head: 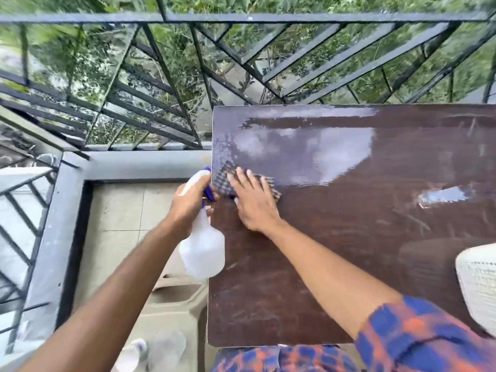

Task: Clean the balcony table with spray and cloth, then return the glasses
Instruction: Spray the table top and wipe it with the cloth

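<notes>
A dark metal railing (171,84) with greenery beyond it bounds a tiled balcony floor (120,210). Low at the left stand what look like two clear glasses (150,350), blurred. The left hand (188,202) has its fingers curled round the neck of the one spray bottle (202,251), just off the table edge. The brown table (349,237) shines wet. The right hand (255,205) presses straight, slightly spread fingers on the one checked cloth (222,178), which shows past the fingertips at the table's left edge.
</notes>
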Demonstrator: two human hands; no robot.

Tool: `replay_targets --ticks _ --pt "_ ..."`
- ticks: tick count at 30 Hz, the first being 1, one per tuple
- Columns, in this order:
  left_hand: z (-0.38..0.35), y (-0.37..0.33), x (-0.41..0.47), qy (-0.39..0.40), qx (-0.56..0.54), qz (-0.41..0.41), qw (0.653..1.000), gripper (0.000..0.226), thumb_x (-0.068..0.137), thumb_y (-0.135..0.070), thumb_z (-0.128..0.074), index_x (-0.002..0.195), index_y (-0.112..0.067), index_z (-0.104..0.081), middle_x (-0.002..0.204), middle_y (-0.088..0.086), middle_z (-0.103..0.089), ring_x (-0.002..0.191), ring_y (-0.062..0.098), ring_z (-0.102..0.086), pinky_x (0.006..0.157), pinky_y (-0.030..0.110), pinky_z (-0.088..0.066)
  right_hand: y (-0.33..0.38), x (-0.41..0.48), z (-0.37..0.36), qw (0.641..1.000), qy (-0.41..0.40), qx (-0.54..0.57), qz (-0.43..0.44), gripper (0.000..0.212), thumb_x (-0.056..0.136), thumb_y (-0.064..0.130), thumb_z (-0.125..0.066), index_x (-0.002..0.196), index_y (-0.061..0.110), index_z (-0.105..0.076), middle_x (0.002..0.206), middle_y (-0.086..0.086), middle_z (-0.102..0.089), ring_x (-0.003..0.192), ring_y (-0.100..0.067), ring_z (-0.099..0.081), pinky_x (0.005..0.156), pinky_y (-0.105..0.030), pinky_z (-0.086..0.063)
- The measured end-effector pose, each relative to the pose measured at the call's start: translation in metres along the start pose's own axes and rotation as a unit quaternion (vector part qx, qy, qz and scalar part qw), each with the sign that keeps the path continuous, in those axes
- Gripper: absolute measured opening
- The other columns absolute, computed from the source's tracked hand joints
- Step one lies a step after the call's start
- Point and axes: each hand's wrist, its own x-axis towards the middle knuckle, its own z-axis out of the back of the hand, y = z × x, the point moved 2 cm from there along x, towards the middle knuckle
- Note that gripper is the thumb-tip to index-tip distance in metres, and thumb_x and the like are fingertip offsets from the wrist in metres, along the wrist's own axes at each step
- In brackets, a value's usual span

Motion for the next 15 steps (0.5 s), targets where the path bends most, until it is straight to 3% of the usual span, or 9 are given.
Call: replay_targets --ticks 2,4,8,11,13,15 --pt "0.002 0.000 0.001 0.007 0.005 0.004 1.000 0.038 0.105 -0.036 -0.047 0.077 -0.013 -0.057 0.080 0.013 -0.059 0.080 0.028 -0.055 0.045 0.015 -0.043 -0.014 -0.030 -0.006 0.999 0.001 0.001 0.046 0.063 0.100 0.029 -0.046 0.159 0.029 -0.022 0.167 0.000 -0.019 0.153 -0.023 -0.018 0.123 -0.046 -0.012" --pt "0.005 0.001 0.000 0.013 0.000 0.014 1.000 0.037 0.104 -0.037 -0.048 0.080 -0.011 -0.057 0.078 0.010 -0.061 0.080 0.027 -0.053 0.046 0.016 -0.043 -0.050 -0.052 -0.003 0.999 -0.030 -0.001 0.023 0.062 0.098 0.028 -0.046 0.157 0.029 -0.026 0.166 -0.001 -0.024 0.152 -0.024 -0.023 0.123 -0.048 -0.017" --pt "0.017 0.005 -0.003 0.013 0.017 0.019 1.000 0.033 0.103 -0.041 -0.047 0.085 -0.016 -0.058 0.085 0.008 -0.062 0.081 0.023 -0.059 0.064 0.028 -0.042 -0.131 -0.046 0.024 0.980 -0.069 0.023 -0.184 0.061 0.101 0.027 -0.046 0.158 0.026 -0.024 0.167 -0.004 -0.020 0.152 -0.028 -0.021 0.123 -0.051 -0.016" --pt "0.029 0.007 -0.009 0.000 0.013 0.017 1.000 0.031 0.103 -0.043 -0.046 0.087 -0.018 -0.058 0.085 0.006 -0.064 0.079 0.021 -0.062 0.067 0.031 -0.040 -0.130 -0.004 0.041 0.953 -0.081 0.040 -0.288 0.060 0.104 0.032 -0.040 0.160 0.026 -0.018 0.168 -0.003 -0.013 0.154 -0.026 -0.013 0.124 -0.051 -0.010" --pt "0.036 0.010 -0.013 -0.009 0.003 0.023 1.000 0.031 0.103 -0.043 -0.047 0.087 -0.019 -0.057 0.084 0.005 -0.063 0.078 0.020 -0.063 0.067 0.031 -0.040 -0.098 0.025 0.041 0.956 -0.074 0.046 -0.279 0.062 0.104 0.035 -0.040 0.160 0.026 -0.014 0.169 -0.003 -0.010 0.155 -0.027 -0.010 0.124 -0.052 -0.008" --pt "0.041 0.013 -0.016 -0.020 -0.008 0.029 0.999 0.030 0.102 -0.043 -0.049 0.087 -0.020 -0.058 0.082 0.004 -0.064 0.078 0.020 -0.064 0.068 0.031 -0.040 -0.048 0.044 0.034 0.980 -0.047 0.030 -0.190 0.062 0.104 0.032 -0.042 0.159 0.026 -0.015 0.169 -0.003 -0.010 0.154 -0.028 -0.012 0.123 -0.053 -0.011"
